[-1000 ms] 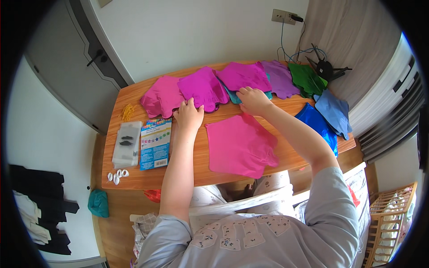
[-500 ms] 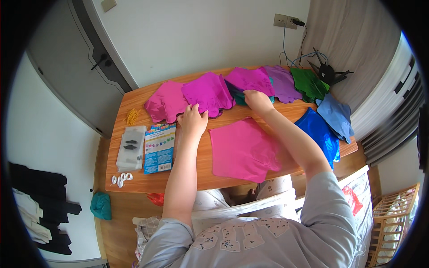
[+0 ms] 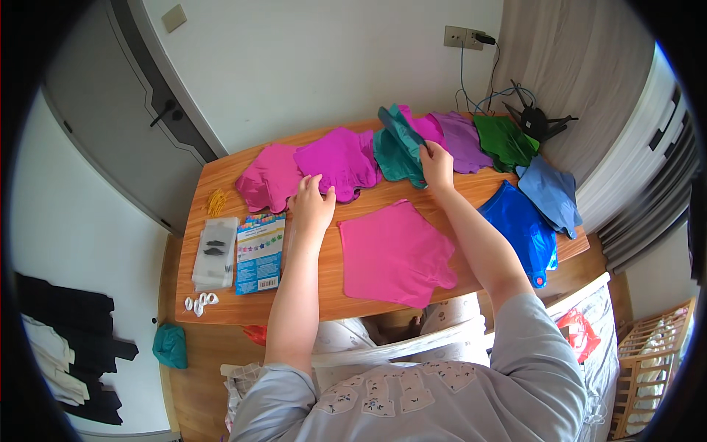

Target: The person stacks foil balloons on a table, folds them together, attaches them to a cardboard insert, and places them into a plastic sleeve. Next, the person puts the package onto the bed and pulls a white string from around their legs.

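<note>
My right hand (image 3: 437,168) pinches the edge of a dark teal foil balloon (image 3: 401,127), flat and uninflated. Its sheet is lifted and folded back over the teal foil (image 3: 398,158) lying beneath. Part of a magenta foil balloon (image 3: 427,129) shows behind it. My left hand (image 3: 312,202) has its fingers apart at the near edge of a purple-magenta foil stack (image 3: 339,163). Left of that stack lies a pink foil stack (image 3: 269,177). A single pink foil sheet (image 3: 398,254) is spread flat between my forearms.
Purple (image 3: 460,140), green (image 3: 506,141), grey-blue (image 3: 549,193) and bright blue foil (image 3: 521,221) lie along the right. A blue card package (image 3: 260,254), clear plastic bags (image 3: 215,258), white ribbon rolls (image 3: 200,302) and a yellow bundle (image 3: 216,202) sit left. A black router (image 3: 540,121) stands at the back right.
My right hand has lifted the dark teal foil upward, baring more teal beneath; the magenta piece now shows behind it. My left hand stays by the purple-magenta stack. The view has shifted slightly.
</note>
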{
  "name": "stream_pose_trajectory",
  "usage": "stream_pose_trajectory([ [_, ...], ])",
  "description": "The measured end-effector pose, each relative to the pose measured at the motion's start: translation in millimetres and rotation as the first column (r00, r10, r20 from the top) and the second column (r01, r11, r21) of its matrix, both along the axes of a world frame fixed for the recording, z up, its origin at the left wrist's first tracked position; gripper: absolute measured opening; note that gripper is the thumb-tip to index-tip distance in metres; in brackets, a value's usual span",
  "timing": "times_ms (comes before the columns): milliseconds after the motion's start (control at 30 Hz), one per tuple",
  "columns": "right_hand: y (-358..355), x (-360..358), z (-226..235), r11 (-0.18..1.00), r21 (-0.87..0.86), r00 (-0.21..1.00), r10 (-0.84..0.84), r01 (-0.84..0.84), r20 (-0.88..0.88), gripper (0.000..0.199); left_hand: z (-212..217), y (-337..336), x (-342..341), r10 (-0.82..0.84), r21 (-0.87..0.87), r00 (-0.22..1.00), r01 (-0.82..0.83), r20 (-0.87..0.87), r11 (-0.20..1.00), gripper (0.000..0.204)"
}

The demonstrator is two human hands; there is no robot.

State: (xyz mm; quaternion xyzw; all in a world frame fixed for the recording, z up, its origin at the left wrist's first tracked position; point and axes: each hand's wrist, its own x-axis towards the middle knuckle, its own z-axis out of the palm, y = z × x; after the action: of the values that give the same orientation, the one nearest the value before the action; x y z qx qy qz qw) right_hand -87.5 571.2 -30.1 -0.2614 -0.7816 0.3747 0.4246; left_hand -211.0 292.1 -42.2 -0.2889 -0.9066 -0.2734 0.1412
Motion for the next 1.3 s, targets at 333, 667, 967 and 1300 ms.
stream_pose_trajectory([
  [333,5.4,-1.8,1.3,0.998,0.015,0.983,-0.065,0.069,-0.171,0.023,27.7,34.4,25.2,-0.334,-0.156,0.942,0.335,0.032,0.929,0.053],
  [667,9.7,3.2,-6.9,0.995,0.092,0.967,-0.005,0.029,-0.255,0.022,11.7,158.8,-32.2,-0.337,-0.325,0.94,0.306,-0.045,0.895,0.041],
  [967,-25.7,-2.2,-4.2,0.845,0.426,0.945,0.269,-0.325,0.188,0.019,-13.7,131.6,-78.4,-0.401,0.044,0.913,0.405,-0.078,0.913,0.029],
  [1300,-7.6,-4.7,-15.4,0.869,0.411,0.94,0.154,-0.275,0.303,0.015,10.1,114.2,8.4,-0.349,-0.038,0.937,0.348,-0.021,0.937,0.031],
])
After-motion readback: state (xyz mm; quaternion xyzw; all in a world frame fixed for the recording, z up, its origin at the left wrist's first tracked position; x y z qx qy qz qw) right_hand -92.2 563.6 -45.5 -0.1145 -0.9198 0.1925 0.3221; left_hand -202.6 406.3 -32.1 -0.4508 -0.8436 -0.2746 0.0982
